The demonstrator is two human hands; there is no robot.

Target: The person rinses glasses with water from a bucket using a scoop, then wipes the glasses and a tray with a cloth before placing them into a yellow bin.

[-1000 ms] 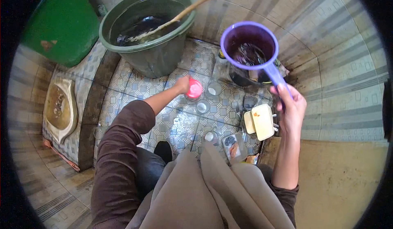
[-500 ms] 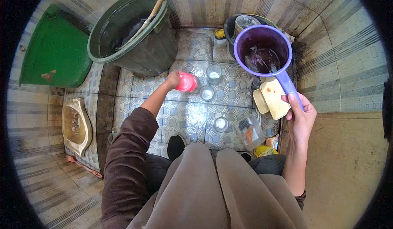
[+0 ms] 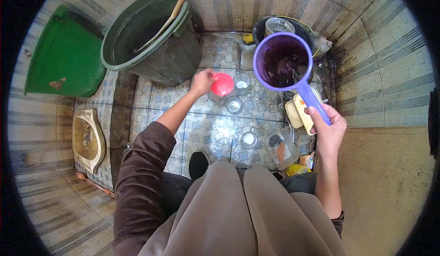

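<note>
Purple dipper [image 3: 281,50] is up over the tiled floor [image 3: 268,107], right hand [image 3: 331,127] grip wrapped round its handle [image 3: 314,102]. I'd keep it level so nothing slops. Left hand [image 3: 200,83] is at the red lid-looking thing [image 3: 223,84]; can't tell if it's gripping.

Stick [image 3: 181,5] in tub [image 3: 173,62]. Right of tub: bucket [image 3: 258,30], with dipper [image 3: 274,51] nearer than bucket. Before tub, rightward: glasses [image 3: 241,82] on floor [image 3: 153,107]; farther right, plastic tray [image 3: 290,155]. Before tub, leftward: squat toilet [image 3: 97,148].
</note>
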